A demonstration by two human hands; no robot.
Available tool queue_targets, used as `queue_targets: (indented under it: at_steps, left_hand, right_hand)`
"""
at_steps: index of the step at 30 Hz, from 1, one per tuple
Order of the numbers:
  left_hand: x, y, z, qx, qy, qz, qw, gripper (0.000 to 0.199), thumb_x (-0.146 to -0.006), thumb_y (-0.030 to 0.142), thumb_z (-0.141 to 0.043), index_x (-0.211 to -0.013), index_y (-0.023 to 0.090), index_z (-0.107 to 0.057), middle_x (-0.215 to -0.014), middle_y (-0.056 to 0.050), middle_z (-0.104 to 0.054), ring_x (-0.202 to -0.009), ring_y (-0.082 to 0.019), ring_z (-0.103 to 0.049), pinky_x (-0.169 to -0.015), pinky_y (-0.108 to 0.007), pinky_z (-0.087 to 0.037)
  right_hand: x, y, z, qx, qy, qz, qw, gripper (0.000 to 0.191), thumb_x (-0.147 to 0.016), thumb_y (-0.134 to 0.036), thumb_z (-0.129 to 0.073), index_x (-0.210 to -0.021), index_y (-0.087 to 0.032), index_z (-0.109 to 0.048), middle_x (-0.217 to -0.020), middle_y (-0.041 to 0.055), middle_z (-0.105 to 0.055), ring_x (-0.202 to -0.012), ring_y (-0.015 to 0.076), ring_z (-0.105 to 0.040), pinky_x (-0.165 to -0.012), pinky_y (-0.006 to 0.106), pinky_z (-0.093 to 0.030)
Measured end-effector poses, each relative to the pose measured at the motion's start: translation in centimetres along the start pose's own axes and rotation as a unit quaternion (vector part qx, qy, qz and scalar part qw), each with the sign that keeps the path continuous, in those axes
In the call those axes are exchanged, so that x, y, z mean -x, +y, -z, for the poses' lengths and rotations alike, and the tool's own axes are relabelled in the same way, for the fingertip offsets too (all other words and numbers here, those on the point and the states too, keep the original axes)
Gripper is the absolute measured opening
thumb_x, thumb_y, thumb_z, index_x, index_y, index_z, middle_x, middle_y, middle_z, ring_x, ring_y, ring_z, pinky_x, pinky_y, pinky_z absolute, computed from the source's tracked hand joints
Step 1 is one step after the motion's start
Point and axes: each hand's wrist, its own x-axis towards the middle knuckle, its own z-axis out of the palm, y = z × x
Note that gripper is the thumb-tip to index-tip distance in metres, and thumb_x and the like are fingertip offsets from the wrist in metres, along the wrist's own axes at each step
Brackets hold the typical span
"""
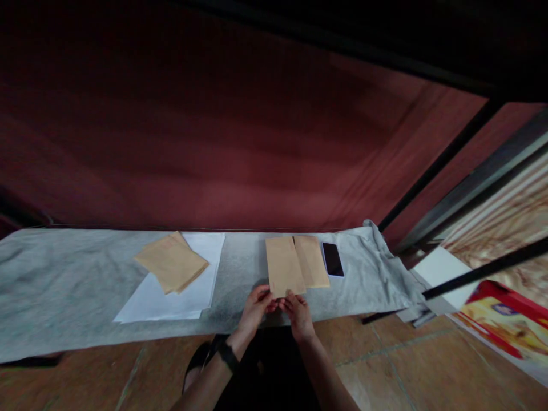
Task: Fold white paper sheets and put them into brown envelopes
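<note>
A brown paper envelope (284, 266) lies near the front of the cloth-covered table, its near edge between both hands. My left hand (260, 305) has its fingers closed on the near left corner. With thumb on top, my right hand (296, 308) pinches the same near edge a little further right. Another brown envelope (314, 262) sits just right of the held one, partly under it. Over to the left, a loose pile of brown envelopes (173, 262) rests on white paper sheets (188, 302).
A dark-screened phone (333, 260) lies right of the envelopes on the grey cloth (240, 268). Behind the table rises a dark red panel (240, 171). Black metal bars (440, 162), a white box (445, 274) and a red and yellow package (509, 319) are at the right.
</note>
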Motion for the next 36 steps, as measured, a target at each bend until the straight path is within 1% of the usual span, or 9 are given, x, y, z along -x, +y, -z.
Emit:
queue_targets:
  at_steps: [5,7,13,16,19,22,28,32,36]
  left_hand:
    - [-1.0,-0.8,2.8,-0.098,0.052,-0.057,0.992,0.043,-0.066,0.050,-0.070,-0.093,0.018,-0.064,-0.077,-0.003,-0.070,-0.072,-0.021,-0.069,-0.065,-0.034,-0.056]
    - [-0.9,-1.2,4.8,-0.185,0.085,-0.133,0.970,0.033,-0.071,0.047,-0.064,-0.090,0.020,-0.066,-0.080,-0.004,-0.071,-0.078,-0.021,-0.070,-0.075,-0.036,-0.056]
    - [0.9,-1.5,11.0,-0.393,0.151,-0.266,0.867,0.025,-0.086,0.034,-0.047,-0.096,0.023,-0.067,-0.096,-0.005,-0.073,-0.087,-0.020,-0.070,-0.084,-0.036,-0.056]
    - [2.1,-1.0,13.4,-0.491,0.191,-0.304,0.794,0.028,-0.088,0.028,-0.044,-0.103,0.021,-0.066,-0.107,-0.009,-0.071,-0.100,-0.024,-0.066,-0.094,-0.041,-0.052]
    - [3.0,-0.5,14.9,-0.596,0.256,-0.275,0.710,0.033,-0.090,0.027,-0.043,-0.115,0.019,-0.063,-0.124,-0.014,-0.064,-0.115,-0.028,-0.060,-0.099,-0.047,-0.046]
    - [3.6,-0.1,15.5,-0.667,0.269,-0.212,0.661,0.039,-0.092,0.032,-0.044,-0.124,0.013,-0.058,-0.135,-0.019,-0.058,-0.125,-0.032,-0.053,-0.103,-0.048,-0.043]
    - [3.6,1.2,14.8,-0.727,0.240,-0.122,0.632,0.032,-0.097,0.026,-0.041,-0.120,0.012,-0.059,-0.130,-0.019,-0.061,-0.122,-0.031,-0.056,-0.102,-0.045,-0.043]
    - [3.6,2.1,14.7,-0.730,0.213,-0.118,0.638,0.031,-0.092,0.007,-0.036,-0.110,0.012,-0.061,-0.111,-0.013,-0.067,-0.105,-0.025,-0.063,-0.093,-0.038,-0.048]
    - [3.8,3.1,14.9,-0.722,0.221,-0.121,0.645,0.032,-0.090,0.004,-0.038,-0.112,0.013,-0.060,-0.098,-0.010,-0.068,-0.096,-0.023,-0.066,-0.086,-0.034,-0.051]
  right_hand:
    - [-2.6,-2.3,1.9,-0.049,0.067,-0.014,0.996,0.045,-0.054,-0.049,-0.091,-0.070,-0.020,-0.061,-0.065,0.0004,-0.069,-0.065,0.0159,-0.069,-0.064,0.025,-0.059]
    - [-3.7,-3.2,2.8,-0.041,0.077,-0.012,0.996,0.043,-0.055,-0.046,-0.091,-0.069,-0.020,-0.060,-0.064,0.0007,-0.069,-0.064,0.0154,-0.069,-0.062,0.024,-0.059]
    - [-5.7,-4.2,5.3,-0.027,0.088,-0.009,0.996,0.035,-0.059,-0.036,-0.089,-0.068,-0.020,-0.059,-0.064,0.0010,-0.069,-0.061,0.0153,-0.069,-0.062,0.024,-0.059]
    - [-6.2,-4.0,6.2,-0.014,0.094,-0.014,0.995,0.030,-0.061,-0.032,-0.087,-0.070,-0.021,-0.060,-0.063,0.0009,-0.069,-0.063,0.0178,-0.071,-0.064,0.027,-0.061]
    - [-6.5,-3.8,6.8,0.002,0.098,-0.021,0.995,0.027,-0.065,-0.034,-0.083,-0.072,-0.023,-0.059,-0.064,0.0012,-0.070,-0.067,0.0208,-0.073,-0.068,0.031,-0.063]
    - [-6.6,-3.8,7.1,0.025,0.087,-0.042,0.995,0.025,-0.071,-0.041,-0.076,-0.074,-0.022,-0.060,-0.070,0.0053,-0.074,-0.072,0.0230,-0.074,-0.071,0.033,-0.063]
    - [-6.0,-3.7,7.6,0.090,0.049,-0.086,0.991,0.033,-0.071,-0.049,-0.069,-0.080,-0.017,-0.065,-0.082,0.0126,-0.077,-0.077,0.0255,-0.075,-0.069,0.034,-0.062]
    - [-5.4,-3.2,7.5,0.121,0.047,-0.073,0.989,0.038,-0.062,-0.050,-0.075,-0.081,-0.018,-0.067,-0.077,0.0103,-0.077,-0.069,0.0239,-0.074,-0.064,0.033,-0.060]
    - [-5.2,-2.5,7.4,0.136,0.051,-0.047,0.988,0.034,-0.058,-0.047,-0.077,-0.077,-0.021,-0.066,-0.072,0.0064,-0.075,-0.064,0.0209,-0.072,-0.062,0.031,-0.059]
